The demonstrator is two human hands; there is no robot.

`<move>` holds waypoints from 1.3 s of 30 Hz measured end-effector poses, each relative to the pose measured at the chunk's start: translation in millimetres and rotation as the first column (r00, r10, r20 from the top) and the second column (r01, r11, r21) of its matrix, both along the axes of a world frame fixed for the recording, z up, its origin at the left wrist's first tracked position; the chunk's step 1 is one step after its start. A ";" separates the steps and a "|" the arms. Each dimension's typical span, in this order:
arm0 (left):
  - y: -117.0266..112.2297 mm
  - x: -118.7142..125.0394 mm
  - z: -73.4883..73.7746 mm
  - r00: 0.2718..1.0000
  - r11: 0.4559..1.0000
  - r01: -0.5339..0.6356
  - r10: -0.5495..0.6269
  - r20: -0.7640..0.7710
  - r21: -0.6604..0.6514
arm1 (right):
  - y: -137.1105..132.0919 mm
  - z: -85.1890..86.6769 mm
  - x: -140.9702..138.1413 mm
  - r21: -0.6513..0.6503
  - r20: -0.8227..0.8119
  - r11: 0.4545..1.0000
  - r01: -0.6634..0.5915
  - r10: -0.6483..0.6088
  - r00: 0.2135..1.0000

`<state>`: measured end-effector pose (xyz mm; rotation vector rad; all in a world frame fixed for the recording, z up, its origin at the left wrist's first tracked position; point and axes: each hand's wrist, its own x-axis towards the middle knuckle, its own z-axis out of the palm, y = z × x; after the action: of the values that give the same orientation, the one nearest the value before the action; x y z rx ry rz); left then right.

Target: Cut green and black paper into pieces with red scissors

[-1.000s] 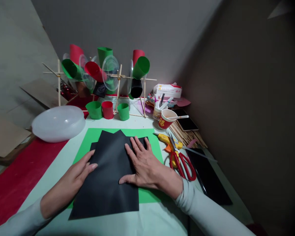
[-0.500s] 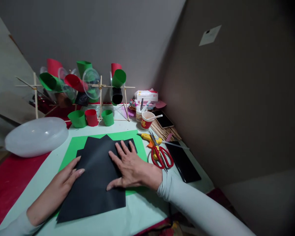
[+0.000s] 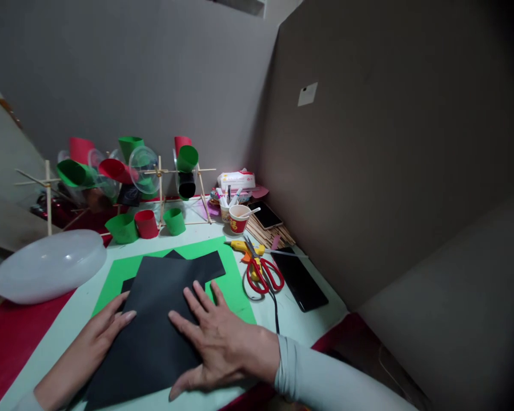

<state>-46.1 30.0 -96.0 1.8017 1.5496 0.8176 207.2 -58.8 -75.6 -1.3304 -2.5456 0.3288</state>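
Observation:
A sheet of black paper (image 3: 154, 297) lies on top of a green sheet (image 3: 235, 294) on the pale table. My right hand (image 3: 220, 342) rests flat on the black paper's right side, fingers spread. At the paper's left edge my left hand (image 3: 98, 337) lies with its fingers stretched out, touching the sheet. Neither hand holds anything.
Red scissors (image 3: 263, 274) and a yellow glue gun (image 3: 244, 246) lie right of the green sheet, beside a dark flat slab (image 3: 300, 279). A white plastic dish (image 3: 47, 265) sits left. Behind stand small paper cups (image 3: 145, 224), a stick frame with cones (image 3: 154, 171), a cup of pens (image 3: 239, 218).
The view has swung up and to the right. Both hands have slid the black paper toward me, so more green shows beyond it.

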 end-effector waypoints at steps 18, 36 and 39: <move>19.2 -15.3 11.0 0.837 0.891 -0.128 0.333 0.435 -0.436 | 8.4 20.9 41.3 0.279 0.128 0.905 0.320 -0.365 0.922; 28.5 24.8 59.5 0.356 0.975 -0.219 0.032 0.934 0.050 | 14.4 7.6 91.6 0.294 0.323 0.739 0.606 -0.674 0.665; 31.9 21.4 57.1 0.329 0.975 -0.223 0.056 0.943 0.020 | 15.0 4.8 95.0 0.274 0.330 0.748 0.605 -0.663 0.671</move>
<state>-24.7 61.9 -38.9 0.8395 0.8066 1.7115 302.2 -43.7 -70.9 -2.3025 -2.1044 -0.3054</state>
